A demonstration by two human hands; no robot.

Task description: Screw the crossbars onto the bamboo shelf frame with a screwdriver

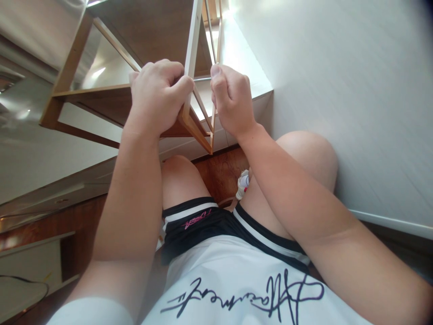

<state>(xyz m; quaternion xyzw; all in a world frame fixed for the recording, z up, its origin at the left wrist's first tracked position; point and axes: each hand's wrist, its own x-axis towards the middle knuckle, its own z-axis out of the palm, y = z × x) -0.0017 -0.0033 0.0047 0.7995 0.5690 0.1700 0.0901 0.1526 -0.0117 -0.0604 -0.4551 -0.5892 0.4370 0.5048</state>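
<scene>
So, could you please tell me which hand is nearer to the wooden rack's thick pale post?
Left: the left hand is closed on the pale post; the right hand is apart from it, rightward, at the thinner post.

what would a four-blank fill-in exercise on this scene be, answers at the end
The left hand grips a rack made of ____.
The pale panel lies to the ____ of the right hand.
The writing on the white shirt is ____.
The stripes on the black shorts are ____.

Missing words: wood; right; black; white
</scene>
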